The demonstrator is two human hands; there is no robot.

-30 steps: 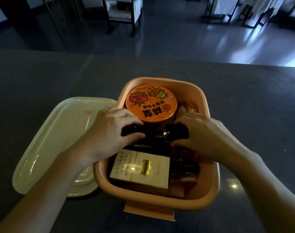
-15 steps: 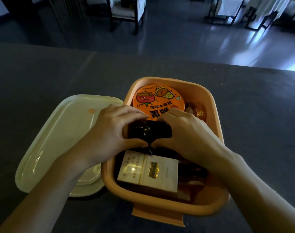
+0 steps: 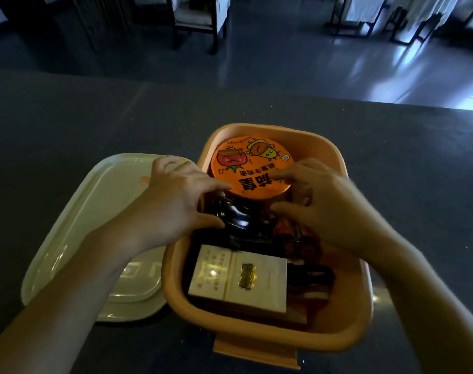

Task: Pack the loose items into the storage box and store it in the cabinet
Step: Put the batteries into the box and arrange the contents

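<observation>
Dark bench (image 3: 68, 117) carried orange storage box (image 3: 345, 327), pale lid (image 3: 95, 211) beside it. Inside sat noodle cup (image 3: 251, 168) and cream carton (image 3: 240, 279). Left hand (image 3: 170, 209) grip clamped a black object (image 3: 235, 217); right hand (image 3: 329, 209) fingers apart.

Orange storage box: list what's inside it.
Inside the orange storage box: a round orange noodle cup at the far end, a dark glossy object under the left hand, a cream packet nearest, reddish wrappers by the right hand. Lower layers are covered.
</observation>
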